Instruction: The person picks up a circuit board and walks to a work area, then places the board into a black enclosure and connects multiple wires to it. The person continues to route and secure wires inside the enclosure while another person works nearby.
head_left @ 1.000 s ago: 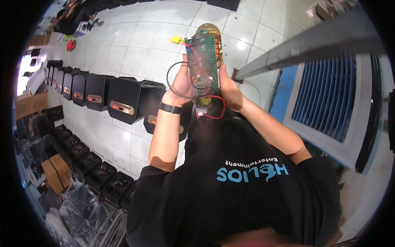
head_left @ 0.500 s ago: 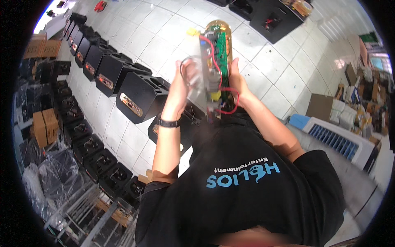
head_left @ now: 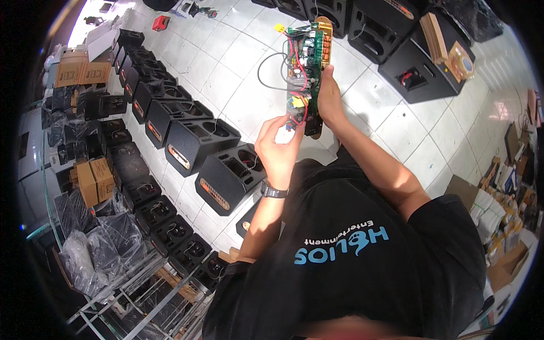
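In front of me is an amplifier board, a long green circuit board with a gold-coloured plate along its right side. My right hand grips its right edge, thumb upward. At its lower end, my left hand pinches with thumb and index finger by a small blue and red connector; whether it holds the connector or the board's edge I cannot tell. Red wires run over the components. A dark cable loops out to the left, and a yellow plug sticks out at the top.
Black speaker cabinets stand in a row on the white tiled floor to my left. More cabinets are at the far right, one bearing tape rolls. Cardboard boxes and a metal rack lie left; clutter fills the right.
My left hand has moved down from beside the board to its lower end, its fingers now pinched there. The board has shifted slightly right and up in view, and the view has turned.
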The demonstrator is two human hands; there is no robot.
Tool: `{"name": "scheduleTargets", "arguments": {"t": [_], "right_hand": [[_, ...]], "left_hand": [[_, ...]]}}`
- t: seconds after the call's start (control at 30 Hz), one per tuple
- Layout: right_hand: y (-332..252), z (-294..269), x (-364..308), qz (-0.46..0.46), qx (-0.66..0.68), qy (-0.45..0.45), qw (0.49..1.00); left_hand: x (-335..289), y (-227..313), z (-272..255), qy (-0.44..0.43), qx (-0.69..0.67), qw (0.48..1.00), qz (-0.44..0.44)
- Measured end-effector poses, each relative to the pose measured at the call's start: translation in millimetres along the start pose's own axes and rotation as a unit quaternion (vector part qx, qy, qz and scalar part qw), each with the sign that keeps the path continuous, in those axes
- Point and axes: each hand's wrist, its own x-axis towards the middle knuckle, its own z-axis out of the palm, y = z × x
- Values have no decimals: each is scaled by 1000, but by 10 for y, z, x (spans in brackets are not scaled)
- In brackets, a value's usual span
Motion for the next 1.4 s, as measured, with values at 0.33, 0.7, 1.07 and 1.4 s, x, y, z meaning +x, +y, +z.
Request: {"name": "scheduleTargets", "arguments": {"t": [0.33,0.7,1.07,1.4], "right_hand": [[250,800,1693,-48,-124,43,990],[242,2827,3224,58,223,-39,972],[-90,4837,4912,6,272,-134,953],[161,7093,6610,-25,274,-104,956]], "left_hand": [[1583,-767,307,26,25,998,-44],[3752,-1979,-505,-74,242,966,43],[5907,-2905,-1248,76,343,927,132],[7931,-4379,-1713,189,327,924,54]]}}
